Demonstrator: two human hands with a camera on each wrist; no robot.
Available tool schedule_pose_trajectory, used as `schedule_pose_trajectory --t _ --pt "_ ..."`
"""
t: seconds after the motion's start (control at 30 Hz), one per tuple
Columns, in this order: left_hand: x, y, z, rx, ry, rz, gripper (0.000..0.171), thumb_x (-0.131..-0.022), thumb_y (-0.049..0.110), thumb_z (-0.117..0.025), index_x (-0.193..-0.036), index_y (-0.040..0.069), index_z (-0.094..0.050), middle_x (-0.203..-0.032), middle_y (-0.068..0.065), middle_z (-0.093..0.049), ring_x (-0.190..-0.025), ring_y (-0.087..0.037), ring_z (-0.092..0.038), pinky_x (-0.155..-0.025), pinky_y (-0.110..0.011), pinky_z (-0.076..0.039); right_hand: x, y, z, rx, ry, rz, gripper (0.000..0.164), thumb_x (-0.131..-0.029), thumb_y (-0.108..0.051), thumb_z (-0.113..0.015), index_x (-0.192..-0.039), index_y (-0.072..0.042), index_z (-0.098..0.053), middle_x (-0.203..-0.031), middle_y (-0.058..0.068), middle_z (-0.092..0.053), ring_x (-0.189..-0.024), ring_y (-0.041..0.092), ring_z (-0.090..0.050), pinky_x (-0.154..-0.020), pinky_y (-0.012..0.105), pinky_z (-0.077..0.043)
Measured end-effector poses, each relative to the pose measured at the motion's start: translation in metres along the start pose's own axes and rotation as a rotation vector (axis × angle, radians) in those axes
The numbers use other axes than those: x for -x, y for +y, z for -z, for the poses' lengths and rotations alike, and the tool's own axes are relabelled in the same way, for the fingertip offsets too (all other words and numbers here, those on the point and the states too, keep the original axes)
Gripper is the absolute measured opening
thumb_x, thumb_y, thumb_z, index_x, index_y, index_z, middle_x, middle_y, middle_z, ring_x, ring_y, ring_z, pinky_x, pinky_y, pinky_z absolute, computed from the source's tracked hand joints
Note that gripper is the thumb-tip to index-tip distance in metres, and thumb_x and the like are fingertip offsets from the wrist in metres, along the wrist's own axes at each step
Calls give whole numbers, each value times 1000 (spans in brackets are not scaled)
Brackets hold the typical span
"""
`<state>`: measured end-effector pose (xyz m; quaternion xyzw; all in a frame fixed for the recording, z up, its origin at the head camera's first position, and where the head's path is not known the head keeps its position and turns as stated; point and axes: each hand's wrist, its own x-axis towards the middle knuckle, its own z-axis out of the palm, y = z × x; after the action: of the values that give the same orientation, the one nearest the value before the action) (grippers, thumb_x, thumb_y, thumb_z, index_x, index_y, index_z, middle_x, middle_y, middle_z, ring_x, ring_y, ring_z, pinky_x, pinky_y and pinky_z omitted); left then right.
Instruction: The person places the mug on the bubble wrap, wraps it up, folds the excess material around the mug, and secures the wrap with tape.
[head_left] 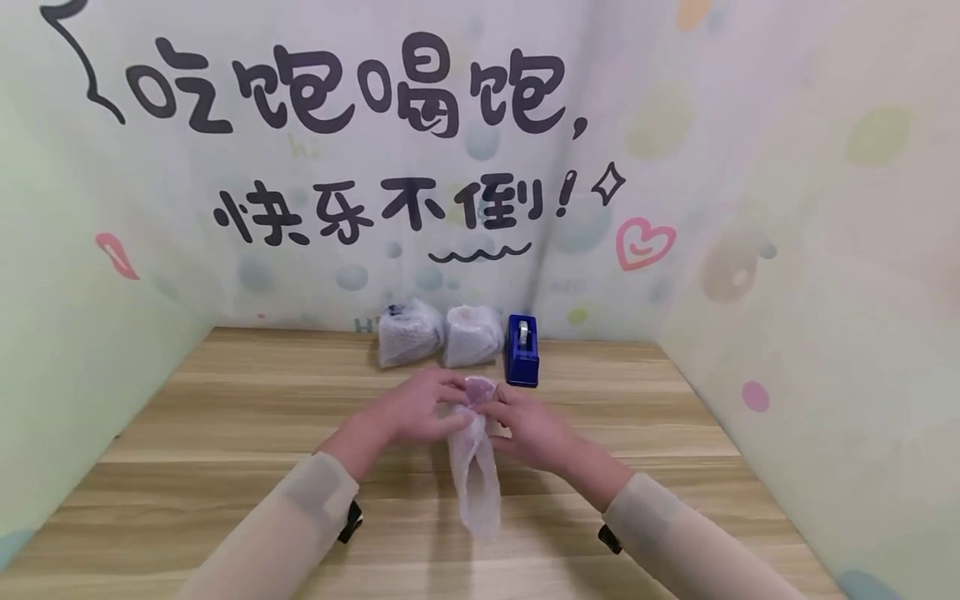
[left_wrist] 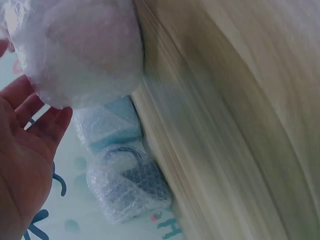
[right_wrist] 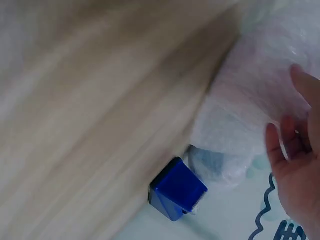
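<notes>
A pinkish object in bubble wrap (head_left: 480, 390) is between my two hands at the middle of the table. A long loose flap of the wrap (head_left: 480, 500) trails toward me. My left hand (head_left: 420, 407) holds the bundle from the left, thumb and fingers bent around the wrap. From the right, my right hand (head_left: 534, 427) holds it with bent fingers near the top. In the left wrist view, the cloudy wrapped bundle (left_wrist: 85, 55) rests against the fingertips. The right wrist view shows the thumb (right_wrist: 302, 82) against the wrap.
Two other bubble-wrapped items stand behind the hands, a left one (head_left: 408, 335) with dark blue showing through and a right one (head_left: 472, 335). Beside them is a blue tape dispenser (head_left: 522, 354). The wooden table (head_left: 225, 400) meets printed walls at the back and sides.
</notes>
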<state>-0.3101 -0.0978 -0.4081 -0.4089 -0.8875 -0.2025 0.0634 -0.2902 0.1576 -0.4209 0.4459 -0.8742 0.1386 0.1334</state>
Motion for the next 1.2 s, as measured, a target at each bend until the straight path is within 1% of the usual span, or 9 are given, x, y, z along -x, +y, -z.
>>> schedule_pose_trajectory --t 0.17,0.33,0.43,0.53,0.6,0.7,0.87,1.03,1.2 --pt "-6 10 -1 13 -5 92 54 -103 50 -70 -127 4 -81 -141 -18 -71 -129 -38 -65 -115 -56 -51 7 -5 -4 60 65 3 51 -91 -9 -90 -135 -4 -65 -118 8 -61 -100 20 -67 -85 30 -63" --pt "-10 12 0 -14 -20 107 48 -102 46 -75 -125 6 -82 -138 -16 -72 -127 -35 -65 -113 -53 -53 21 -17 13 143 107 230 65 -85 -23 -96 -141 -17 -65 -131 7 -64 -113 22 -63 -96 39 -59" --pt "-9 11 1 -27 -7 113 48 -101 46 -75 -124 5 -82 -137 -15 -72 -126 -35 -65 -112 -52 -53 22 -24 20 169 158 381 51 -81 -32 -98 -125 -26 -74 -123 -4 -69 -115 19 -62 -101 41 -54" --pt "-7 9 1 -12 6 134 51 -100 47 -77 -125 3 -81 -137 -16 -72 -126 -35 -65 -112 -52 -53 19 -27 19 147 250 432 34 -79 -24 -98 -105 -23 -75 -105 -10 -72 -106 15 -64 -99 38 -53" --pt "-4 8 -1 4 7 138 49 -99 44 -78 -126 3 -81 -139 -16 -71 -128 -35 -65 -113 -53 -53 16 -26 14 103 333 395 30 -78 -17 -97 -95 -19 -73 -95 -9 -73 -96 14 -66 -92 36 -54" --pt "-1 5 -5 17 16 105 44 -98 33 -81 -130 3 -79 -143 -16 -70 -131 -36 -63 -115 -54 -53 11 -24 6 -8 415 231 28 -79 -12 -96 -88 -15 -69 -86 -5 -70 -85 13 -64 -81 32 -54" --pt "5 -1 -12 25 71 26 35 -103 19 -72 -134 2 -77 -147 -18 -67 -138 -39 -61 -119 -57 -50 -1 -14 -2 -167 413 -18 23 -90 -16 -90 -90 -12 -67 -96 2 -69 -92 17 -65 -74 31 -58" --pt "11 -6 -13 128 85 11 38 -110 17 -56 -140 2 -73 -153 -19 -61 -148 -42 -52 -125 -61 -42 -10 -3 -4 -146 356 -6 26 -93 -13 -86 -91 -11 -60 -93 2 -65 -88 15 -68 -73 31 -62" --pt "12 -8 -18 145 139 -57 40 -104 10 -54 -136 0 -75 -149 -23 -62 -142 -45 -55 -122 -63 -43 -15 -2 -2 -66 279 -43 33 -98 -19 -83 -86 -14 -53 -83 -3 -56 -74 6 -53 -64 19 -48"
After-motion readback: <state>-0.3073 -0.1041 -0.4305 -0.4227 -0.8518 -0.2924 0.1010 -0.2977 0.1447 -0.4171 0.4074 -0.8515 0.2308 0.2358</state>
